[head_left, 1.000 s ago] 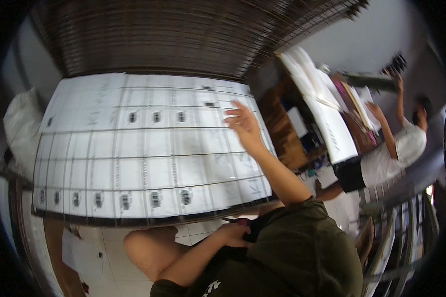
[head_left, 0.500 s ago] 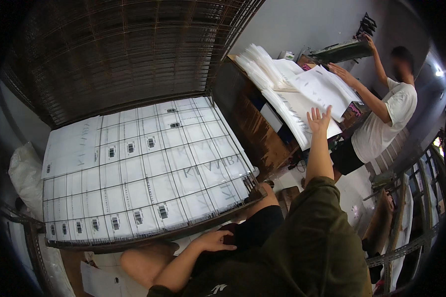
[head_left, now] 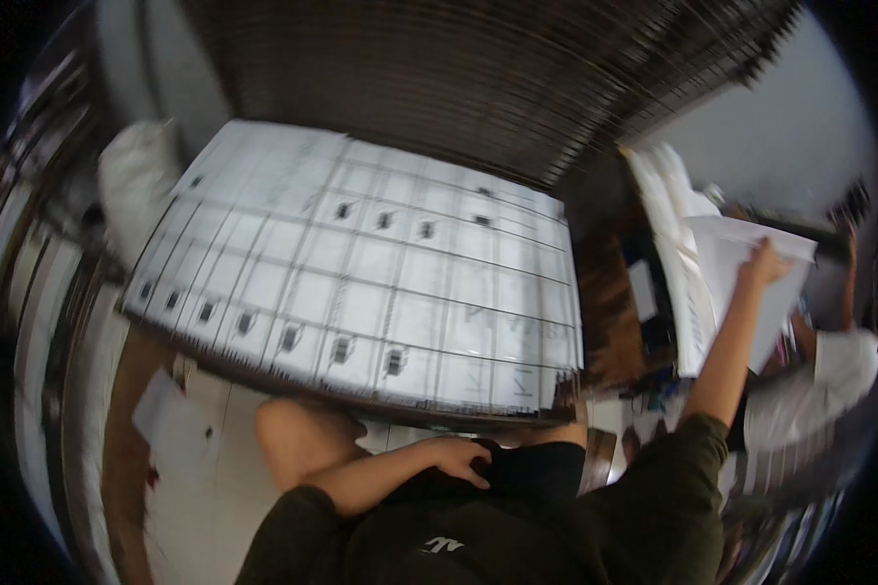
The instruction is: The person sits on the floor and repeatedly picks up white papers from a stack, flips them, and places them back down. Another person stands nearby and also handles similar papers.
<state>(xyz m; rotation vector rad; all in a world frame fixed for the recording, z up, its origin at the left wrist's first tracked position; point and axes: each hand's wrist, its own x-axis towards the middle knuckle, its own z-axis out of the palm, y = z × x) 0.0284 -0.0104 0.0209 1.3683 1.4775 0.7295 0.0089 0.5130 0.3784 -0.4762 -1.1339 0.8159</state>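
Observation:
My right arm reaches out to the right, and my right hand (head_left: 771, 261) is closed on the edge of a flat white plastic sheet (head_left: 730, 252). The sheet stretches from my fingers towards a stack of similar white sheets (head_left: 675, 229) on a wooden cabinet (head_left: 610, 292). Across my lap lies my left hand (head_left: 458, 458), fingers loosely apart and holding nothing. In front of me stands a wire rack (head_left: 356, 402) with white printed sheets (head_left: 400, 283) spread over it, several bearing dark barcode blocks. Motion smears the picture.
A co-worker in a white shirt (head_left: 829, 380) stands at the far right, partly blurred. Stacked wire shelves (head_left: 410, 68) rise behind the rack. A white sack (head_left: 141, 180) stands left of it, and a loose white sheet (head_left: 180, 419) lies on the tiled floor (head_left: 205, 497).
My view has swung right. My right hand, open and raised with nothing in it before, now grips a white plastic sheet. My left hand stays on my lap.

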